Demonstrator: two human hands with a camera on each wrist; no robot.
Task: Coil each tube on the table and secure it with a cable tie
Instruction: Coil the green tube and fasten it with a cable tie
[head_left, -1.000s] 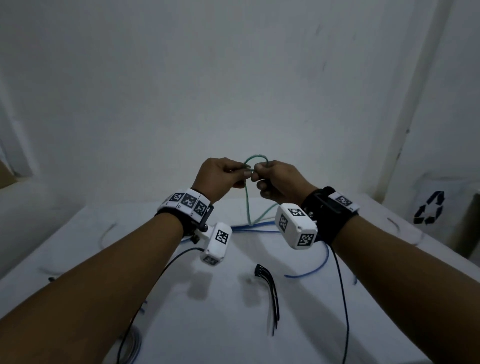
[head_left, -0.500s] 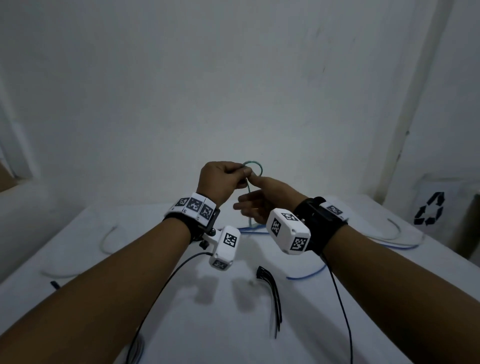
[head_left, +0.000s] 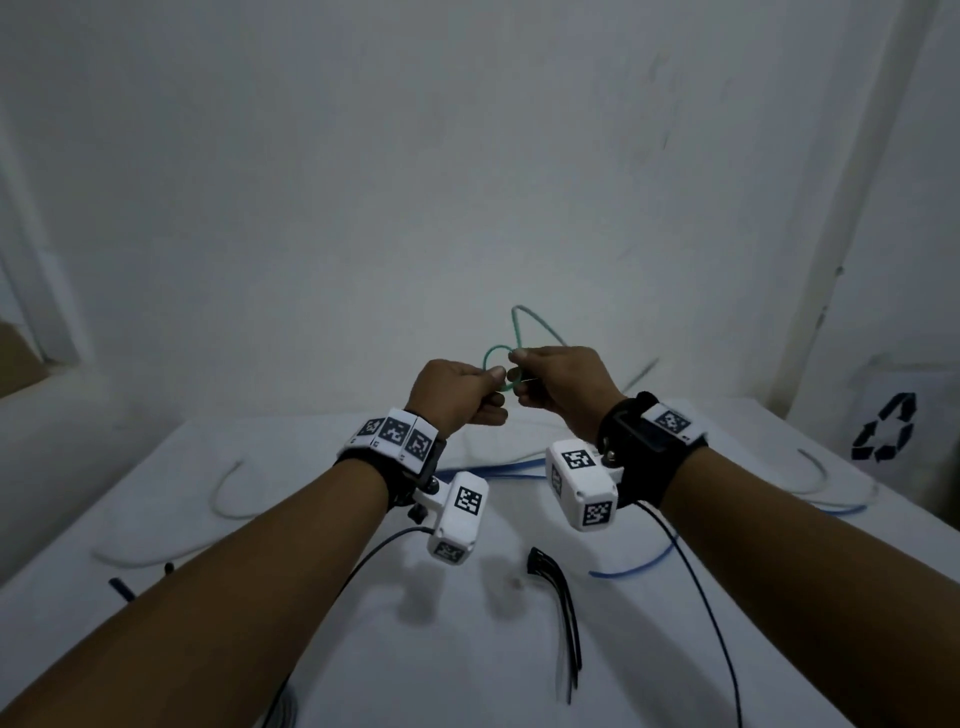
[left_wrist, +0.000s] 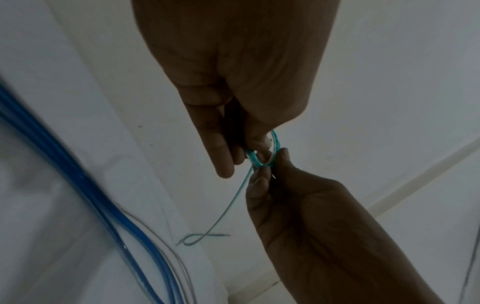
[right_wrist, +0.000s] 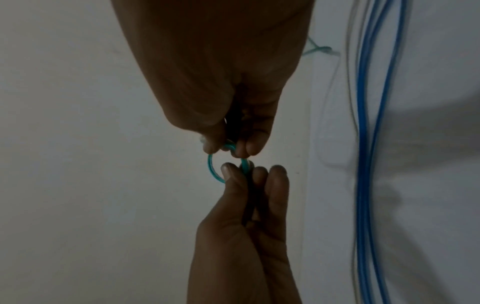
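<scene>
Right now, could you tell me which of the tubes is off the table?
The green tube: both hands pinch its small coil in the air, while the blue tube and white tube lie on the table.

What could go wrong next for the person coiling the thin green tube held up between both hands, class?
1. The small coil of thin green tube is held only by fingertip pinches of the left hand and right hand; a slip could let it spring open.
2. Its loose tail trails towards the blue tubes and might tangle with them.
3. The black cable ties lie on the white table; fetching one leaves a single hand on the coil.
</scene>
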